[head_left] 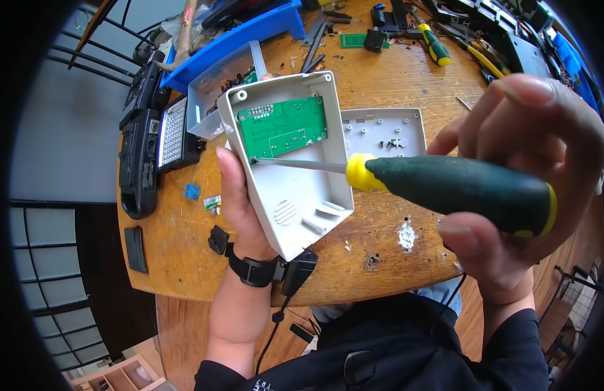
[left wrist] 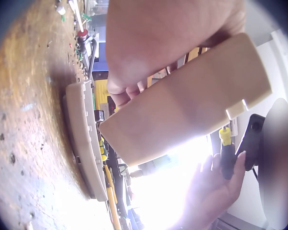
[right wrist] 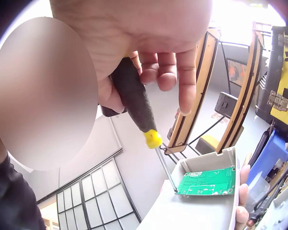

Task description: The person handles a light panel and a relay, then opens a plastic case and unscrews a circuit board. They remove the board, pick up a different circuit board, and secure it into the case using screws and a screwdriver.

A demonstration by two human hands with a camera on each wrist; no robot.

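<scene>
My left hand (head_left: 237,202) grips a light-grey plastic housing (head_left: 305,189) by its side, thumb along the near edge, fingers behind it. The housing is raised over the table, its hollow inside turned up. A green circuit board (head_left: 289,127) sits in its far half. In my right hand (head_left: 575,163) is a screwdriver (head_left: 464,189) with a dark green and yellow handle, held between thumb and fingers. Its tip meets the lower-left corner of the board, at a dark screw spot. From the left wrist view, the housing's plain outer side (left wrist: 187,100) hides most of the left fingers.
The matching grey cover (head_left: 416,127) lies on the wooden table (head_left: 328,280) beyond the housing. A clear bin (head_left: 204,85) of small parts and a blue tray (head_left: 237,39) stand at the back left. Another screwdriver (head_left: 435,45) and pliers (head_left: 484,62) lie far right.
</scene>
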